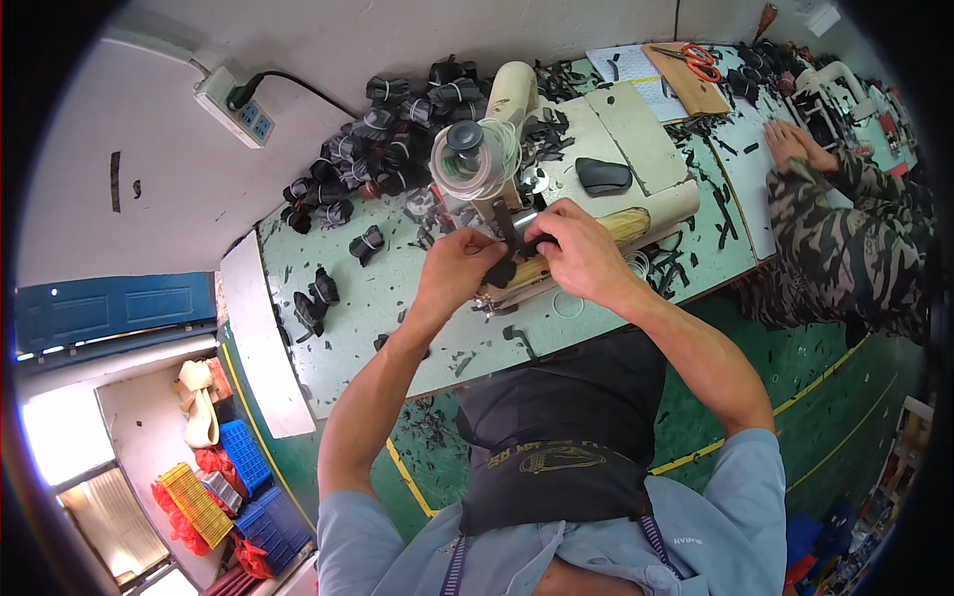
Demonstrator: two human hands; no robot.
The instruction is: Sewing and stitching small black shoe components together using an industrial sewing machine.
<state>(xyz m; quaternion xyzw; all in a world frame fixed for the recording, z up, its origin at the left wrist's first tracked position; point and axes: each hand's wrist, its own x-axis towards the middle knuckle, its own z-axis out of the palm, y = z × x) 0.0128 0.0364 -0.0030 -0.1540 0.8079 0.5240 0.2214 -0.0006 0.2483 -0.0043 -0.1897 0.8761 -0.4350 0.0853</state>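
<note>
A cream-coloured sewing machine [515,91] stands on the pale green table, with a spool of whitish thread [489,179] on its head. Below the head, a small black piece of soft material [503,272] lies at the needle area. My left hand [459,266] pinches it from the left with bent fingers. On the other side, my right hand [584,252] has its fingers closed on dark material beside the machine head. Where the two grips meet the needle is partly hidden. A black rounded pad [603,177] rests on the machine's bed behind my right hand.
Tied black bundles [373,139] are heaped at the back left. Black scraps litter the table [427,368]. Orange-handled scissors [700,62] lie at the back right. Another person's hands [798,145] rest at the right by a second machine. Blue and yellow crates [196,505] stand lower left.
</note>
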